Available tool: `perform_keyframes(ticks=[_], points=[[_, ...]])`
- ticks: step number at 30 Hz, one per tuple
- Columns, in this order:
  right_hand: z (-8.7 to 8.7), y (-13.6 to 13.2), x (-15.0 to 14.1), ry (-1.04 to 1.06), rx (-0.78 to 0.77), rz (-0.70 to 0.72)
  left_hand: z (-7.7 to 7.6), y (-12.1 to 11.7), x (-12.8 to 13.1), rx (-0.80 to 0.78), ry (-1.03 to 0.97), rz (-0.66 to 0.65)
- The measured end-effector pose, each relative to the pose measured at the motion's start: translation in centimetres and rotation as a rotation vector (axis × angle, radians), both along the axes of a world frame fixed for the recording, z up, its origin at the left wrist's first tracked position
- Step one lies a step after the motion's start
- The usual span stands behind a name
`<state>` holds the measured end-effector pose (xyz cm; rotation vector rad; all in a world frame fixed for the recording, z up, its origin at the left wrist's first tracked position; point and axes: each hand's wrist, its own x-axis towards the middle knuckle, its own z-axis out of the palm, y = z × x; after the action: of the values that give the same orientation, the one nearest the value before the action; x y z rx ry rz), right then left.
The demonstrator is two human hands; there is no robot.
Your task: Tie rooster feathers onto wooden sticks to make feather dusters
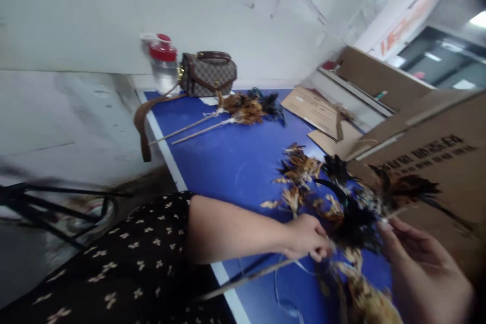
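My left hand (307,237) is closed around a thin pale stick (254,276), whose free end slants down past the table edge. Dark feathers (355,225) show just beyond this fist; whether they are fixed to the stick I cannot tell. At the right, my right hand (427,263) pinches a tuft of brown and black feathers (402,187) between thumb and fingers. Loose brown feathers (304,167) lie on the blue table (220,162) beyond my hands. More tan feathers (368,298) are between my hands near the bottom. Blur hides the fine detail.
Two sticks with feather heads (245,109) rest at the table's far side. Behind them stand a checked handbag (208,75) and a red-lidded bottle (164,63). Flat cardboard (313,110) and a large carton (425,157) border the right. White string (279,293) trails near the front.
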<state>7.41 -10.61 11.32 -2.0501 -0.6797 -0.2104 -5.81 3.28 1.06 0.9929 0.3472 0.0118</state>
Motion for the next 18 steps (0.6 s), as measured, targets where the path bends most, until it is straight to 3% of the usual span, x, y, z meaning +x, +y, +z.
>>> perform_keyframes(ticks=[2,6,11,14,18], points=[[-1.1,-0.6,-3.9,0.123,0.133,-0.075,0.8,0.5,-0.4,0.034,-0.028,0.12],[-4.6,0.8,-7.8,0.289,0.359,-0.027,2.1,0.9,-0.7,0.004,-0.081,0.27],[-8.0,3.3,-10.2,0.403,0.552,0.053,2.8,1.1,-1.2,0.028,-0.144,0.302],[-8.7,3.7,-10.8,0.431,0.638,0.054,2.4,0.8,-1.6,0.051,-0.16,0.289],[-9.5,3.1,-10.7,0.459,0.64,0.013,1.7,0.3,-1.8,0.05,-0.161,0.27]])
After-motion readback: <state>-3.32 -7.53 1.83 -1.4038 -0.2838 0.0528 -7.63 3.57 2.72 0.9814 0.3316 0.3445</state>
